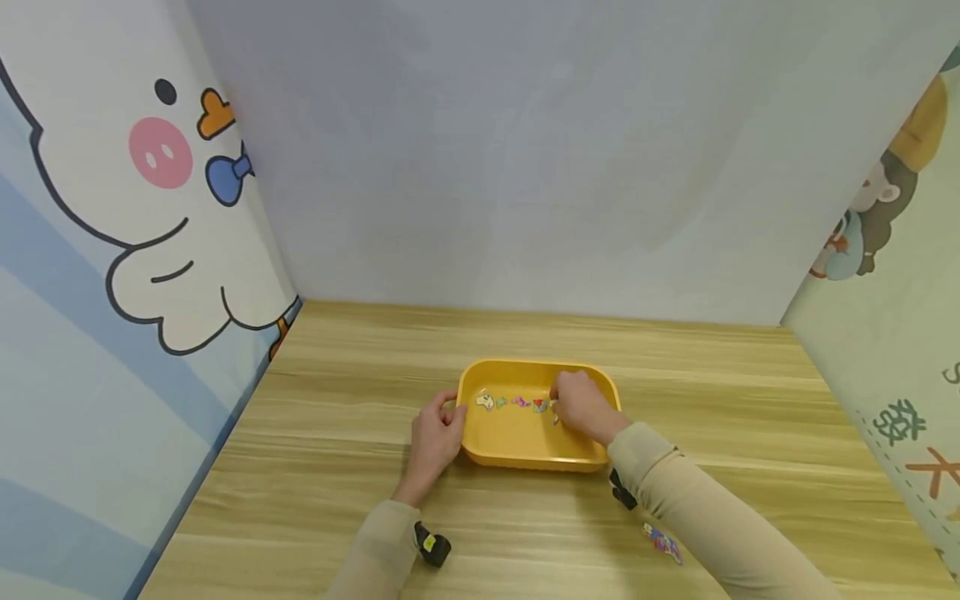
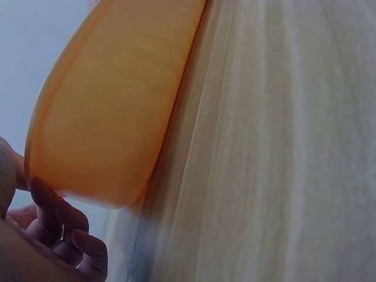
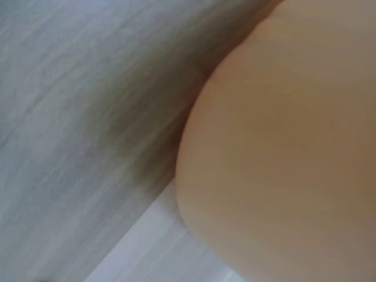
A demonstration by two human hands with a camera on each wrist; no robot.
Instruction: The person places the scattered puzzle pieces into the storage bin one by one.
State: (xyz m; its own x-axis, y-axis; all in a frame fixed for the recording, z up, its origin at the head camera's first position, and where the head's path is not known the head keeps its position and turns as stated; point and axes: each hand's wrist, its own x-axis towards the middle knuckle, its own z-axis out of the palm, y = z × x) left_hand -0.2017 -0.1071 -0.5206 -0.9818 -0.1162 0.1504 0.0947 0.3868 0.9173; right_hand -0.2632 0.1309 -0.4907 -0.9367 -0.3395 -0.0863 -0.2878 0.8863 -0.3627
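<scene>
A shallow yellow plastic tray point(image 1: 498, 440) with rounded corners stands on the wooden table. My left hand point(image 1: 437, 433) grips its left end; in the left wrist view its fingers point(image 2: 71, 218) curl beside the tray's orange-looking outer wall point(image 2: 111, 106). Inside the tray, a short row of small flat pieces includes a white one point(image 1: 486, 402), a pink one point(image 1: 521, 402) and a red-and-blue one point(image 1: 540, 406). My right hand point(image 1: 583, 404) reaches in at the right, fingers bent down, pinching a small whitish piece point(image 1: 555, 411) mostly hidden beneath them.
A colourful flat cutout point(image 1: 663, 543) lies on the table point(image 1: 337, 433) by my right forearm. Black wrist cameras point(image 1: 432, 546) hang at both sleeves. A pale cloth wall point(image 1: 525, 167) stands behind, with cartoon-printed walls on either side. The right wrist view holds the tray's outer corner point(image 3: 282, 147).
</scene>
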